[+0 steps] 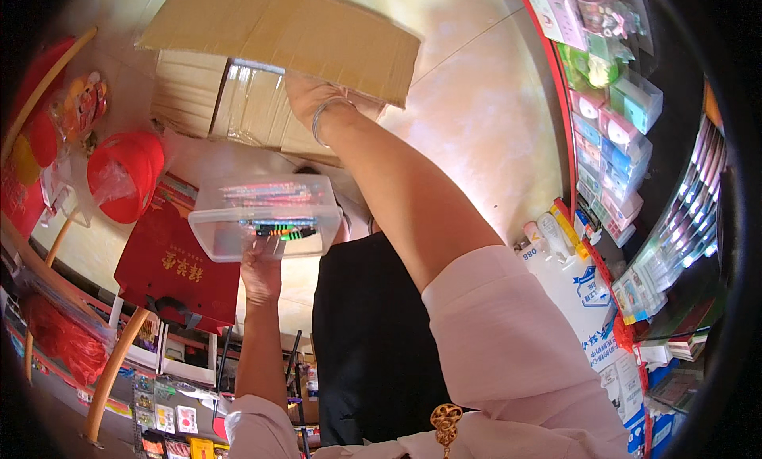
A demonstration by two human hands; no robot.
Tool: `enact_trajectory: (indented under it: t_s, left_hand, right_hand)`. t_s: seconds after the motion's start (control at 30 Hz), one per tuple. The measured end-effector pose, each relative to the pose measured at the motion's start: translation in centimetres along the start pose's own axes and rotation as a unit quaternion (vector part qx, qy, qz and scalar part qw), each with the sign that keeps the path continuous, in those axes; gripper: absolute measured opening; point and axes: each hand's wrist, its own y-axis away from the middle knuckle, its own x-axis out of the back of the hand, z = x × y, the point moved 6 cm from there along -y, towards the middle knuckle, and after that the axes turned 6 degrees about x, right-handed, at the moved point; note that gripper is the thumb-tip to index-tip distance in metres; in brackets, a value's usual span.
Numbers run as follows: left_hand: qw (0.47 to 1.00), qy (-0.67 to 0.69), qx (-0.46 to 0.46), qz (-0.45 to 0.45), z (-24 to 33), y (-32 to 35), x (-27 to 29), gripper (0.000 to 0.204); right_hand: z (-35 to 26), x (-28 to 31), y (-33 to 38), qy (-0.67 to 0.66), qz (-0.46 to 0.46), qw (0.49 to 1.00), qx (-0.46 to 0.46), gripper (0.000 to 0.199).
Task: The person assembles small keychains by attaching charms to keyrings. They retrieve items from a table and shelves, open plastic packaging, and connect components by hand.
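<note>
My left hand (262, 272) grips a clear plastic box (208, 221) at its near side, its fingers partly hidden by the box. Inside lie several pens (274, 229), some dark with orange and green parts, others pinkish. Stretched out ahead, my right hand (313, 98) wears a silver bangle (319, 122) at the wrist. It reaches beneath the raised flap of a cardboard box (278, 26), which hides its fingers. Clear tape shows on the box's lower part.
A red bucket (125, 177) and a dark red paper bag (178, 261) stand at the left, beside curved wooden bars (119, 372). Packaged goods (611, 142) fill a red-edged shelf at the right, with white-and-blue packages (583, 300) nearer me. Pale floor tiles (484, 102) lie between.
</note>
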Motion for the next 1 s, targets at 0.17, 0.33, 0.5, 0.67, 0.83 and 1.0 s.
enact_trajectory:
  t_s: [0.17,0.33,0.5,0.67,0.83,1.0]
  left_hand:
    - [1.0,-0.024,-0.011,-0.017,-1.0,1.4,0.1,0.029]
    - [0.998,-0.062,-0.015,-0.006,-0.2,2.3,-0.7,0.026]
    - [0.997,-0.072,-0.036,0.001,0.3,2.3,-1.3,0.027]
    - [0.99,-0.129,-0.046,-0.043,0.1,0.0,-3.2,0.032]
    - [0.986,-0.155,-0.042,-0.039,-0.3,-2.2,-6.6,0.037]
    - [0.984,-0.17,-0.027,-0.055,-1.0,-4.4,-8.3,0.024]
  right_hand:
    - [3.8,0.8,3.0,-0.061,-0.143,0.987,-0.049,0.028]
    - [13.7,-0.4,10.3,-0.051,-0.149,0.982,-0.103,0.03]
    - [22.1,5.3,17.8,-0.054,-0.121,0.971,-0.2,0.043]
    - [32.2,8.3,27.9,0.082,-0.11,0.967,-0.215,0.049]
    - [41.5,11.9,35.7,0.159,-0.218,0.91,-0.315,0.041]
    - [42.6,15.0,38.0,0.215,-0.103,0.902,-0.361,0.028]
